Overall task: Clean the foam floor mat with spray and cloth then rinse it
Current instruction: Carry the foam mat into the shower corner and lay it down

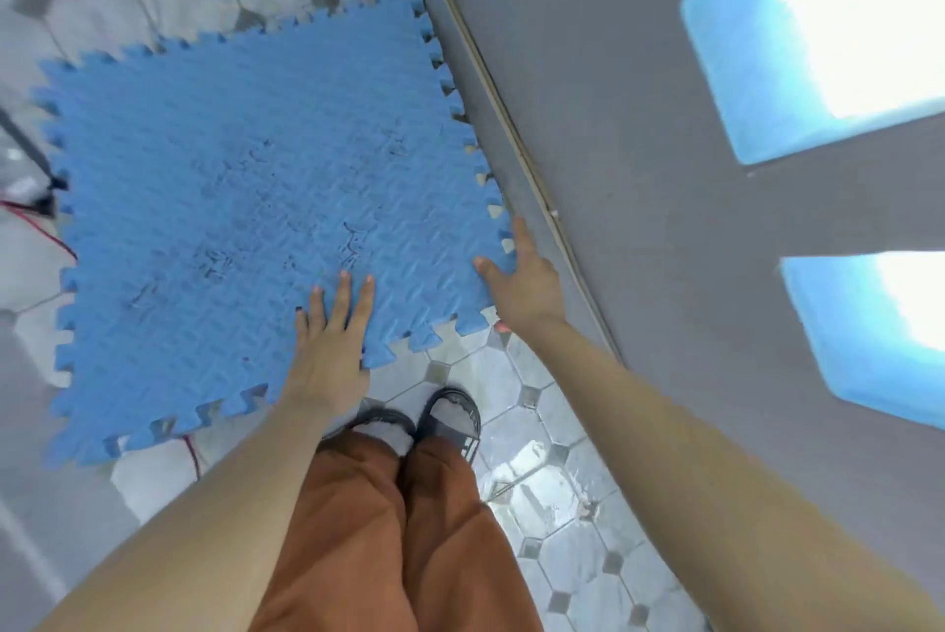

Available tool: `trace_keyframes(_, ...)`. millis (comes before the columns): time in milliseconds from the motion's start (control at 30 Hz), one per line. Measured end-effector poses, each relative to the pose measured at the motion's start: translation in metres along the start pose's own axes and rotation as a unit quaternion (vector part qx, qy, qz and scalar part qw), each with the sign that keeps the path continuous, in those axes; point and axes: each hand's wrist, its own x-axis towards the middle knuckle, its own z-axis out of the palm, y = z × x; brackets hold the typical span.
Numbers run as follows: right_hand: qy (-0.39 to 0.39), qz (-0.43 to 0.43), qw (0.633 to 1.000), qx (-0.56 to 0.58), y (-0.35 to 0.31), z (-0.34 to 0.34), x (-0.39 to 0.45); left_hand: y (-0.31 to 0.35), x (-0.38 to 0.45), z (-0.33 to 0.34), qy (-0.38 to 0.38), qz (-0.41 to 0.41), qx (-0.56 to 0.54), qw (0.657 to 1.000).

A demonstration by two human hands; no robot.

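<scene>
— Hands first: what are they doing?

— Both reach down to the blue foam mat (245,222). Left hand (332,350) lies flat on its near edge, fingers straight and pressed to the ridged top. Right hand (521,278) takes the near right corner, thumb on top and fingers spread along the toothed side edge; whether it truly grips, I cannot tell.

— Closer to the body?

— Rust-brown trousers (388,529) and dark sandals (424,422) over pale socks, standing on glossy grey octagonal floor tiles (537,488) with small dark squares between.

— And the mat itself?

— Square, soft-looking, embossed in a wavy pattern, with jigsaw-tooth edges all round and a few dark smudges. It sits on the tiled floor, its right side against a plain grey wall (639,145).

— Farther off?

— A red cord (41,227) at the left, and two bright, blue-framed openings (818,43) in the wall.
</scene>
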Motion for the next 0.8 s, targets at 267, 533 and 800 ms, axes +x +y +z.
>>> trace_keyframes(267,0.012,-0.047,0.969,-0.241,-0.017,-0.024,-0.073,0.017,-0.056,-0.082,-0.025,0.100,0.051,0.993)
trace_keyframes(533,-0.072,0.116,0.948,-0.287,-0.021,-0.054,-0.084,0.045,-0.114,-0.094,-0.075,0.147,0.061,0.984)
trace_keyframes(800,-0.043,0.159,0.974,-0.154,0.086,-0.078,-0.251,0.097,-0.228,-0.103,-0.161,0.218,0.111,0.956)
